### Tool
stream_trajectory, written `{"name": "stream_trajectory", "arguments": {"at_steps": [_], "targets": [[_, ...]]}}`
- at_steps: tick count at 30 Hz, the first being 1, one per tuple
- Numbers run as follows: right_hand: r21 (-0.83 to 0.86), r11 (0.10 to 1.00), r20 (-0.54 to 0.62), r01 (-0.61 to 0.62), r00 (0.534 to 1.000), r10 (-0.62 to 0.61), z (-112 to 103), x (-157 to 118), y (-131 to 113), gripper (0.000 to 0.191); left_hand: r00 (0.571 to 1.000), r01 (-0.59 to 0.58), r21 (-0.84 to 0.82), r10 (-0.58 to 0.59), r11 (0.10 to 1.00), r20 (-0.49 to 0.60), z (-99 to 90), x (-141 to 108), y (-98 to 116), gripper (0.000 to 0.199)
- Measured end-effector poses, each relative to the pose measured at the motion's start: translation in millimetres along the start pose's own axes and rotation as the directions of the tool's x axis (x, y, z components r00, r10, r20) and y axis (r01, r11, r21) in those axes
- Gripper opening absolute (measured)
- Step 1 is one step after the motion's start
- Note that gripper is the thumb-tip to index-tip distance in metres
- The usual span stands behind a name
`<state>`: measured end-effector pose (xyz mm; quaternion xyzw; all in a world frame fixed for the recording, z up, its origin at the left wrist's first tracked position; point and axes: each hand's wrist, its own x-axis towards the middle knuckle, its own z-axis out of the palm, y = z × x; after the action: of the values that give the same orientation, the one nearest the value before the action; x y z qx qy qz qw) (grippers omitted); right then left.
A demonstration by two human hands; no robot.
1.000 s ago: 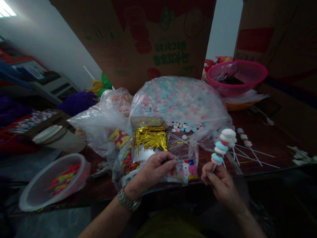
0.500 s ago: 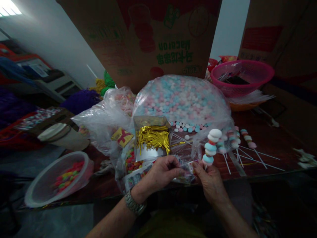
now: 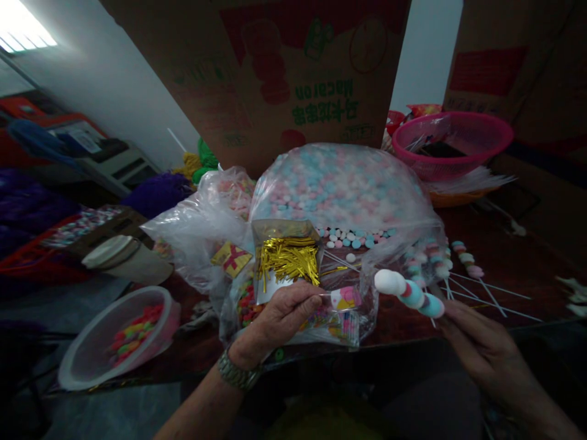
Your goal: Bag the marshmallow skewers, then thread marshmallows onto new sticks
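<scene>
**A:** Starting at the far left of your grip, what's there?

**B:** A plastic tub (image 3: 64,366) of bright candies, then a pouch of gold twist ties (image 3: 287,263) just above your left hand (image 3: 279,321). What's that hand doing?

**A:** You're pinching a small printed cellophane sleeve (image 3: 343,298) between thumb and fingers, so that grip is closed. It looks feather-light and slippery, so a gentle hold near its edge seems best.

**B:** And to the right of that?

**A:** Your right hand (image 3: 486,348) is closed on the lower end of a candy skewer (image 3: 408,293), which tilts across just beside the sleeve without touching it. The pastel discs look soft and light, and the thin stick is mostly hidden. It's safest to hold it by the stick, not the candy.

**B:** Anything beyond?

**A:** Finished skewers (image 3: 465,256) lie just past your right hand, on the table.
</scene>
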<state>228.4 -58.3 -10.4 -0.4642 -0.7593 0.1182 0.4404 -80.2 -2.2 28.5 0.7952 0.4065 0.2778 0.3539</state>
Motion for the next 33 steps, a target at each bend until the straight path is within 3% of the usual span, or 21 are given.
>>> {"name": "stream_trajectory", "arguments": {"at_steps": [4,8,16,21,26,30,33], "targets": [[-0.179,0.969,0.059,0.170,0.985,-0.162,-10.1,4.5,1.3,0.038,1.000,-0.004,-0.021,0.004,1.000,0.021,1.3,4.2,2.0,0.032],[-0.288,0.930,0.134,0.229,0.971,-0.198,-16.9,3.4,10.9,0.036,1.000,-0.005,-0.035,0.006,0.999,0.031,4.2,8.0,1.9,0.033],[-0.528,0.748,0.258,0.401,0.915,-0.309,-36.6,7.2,8.0,0.033,0.999,0.000,0.198,-0.010,0.980,0.051,15.2,13.6,-2.3,0.032],[-0.484,0.787,0.303,0.381,0.917,-0.258,-34.4,6.2,6.1,0.035,0.996,-0.066,0.242,0.049,0.968,0.075,20.7,14.3,-0.9,0.030],[-0.410,0.871,0.329,0.270,0.935,-0.135,-26.7,7.9,4.4,0.033,0.991,-0.088,0.268,0.058,0.959,0.117,23.6,15.8,6.2,0.032],[-0.345,0.901,0.353,0.262,0.926,-0.134,-22.5,12.9,-0.5,0.033,0.961,-0.139,0.342,0.042,0.929,0.275,23.5,20.8,19.1,0.043],[-0.316,0.910,0.434,0.267,0.894,-0.111,-18.1,17.3,-5.5,0.033,0.936,-0.105,0.411,-0.050,0.905,0.347,27.5,26.6,26.6,0.045]]}}
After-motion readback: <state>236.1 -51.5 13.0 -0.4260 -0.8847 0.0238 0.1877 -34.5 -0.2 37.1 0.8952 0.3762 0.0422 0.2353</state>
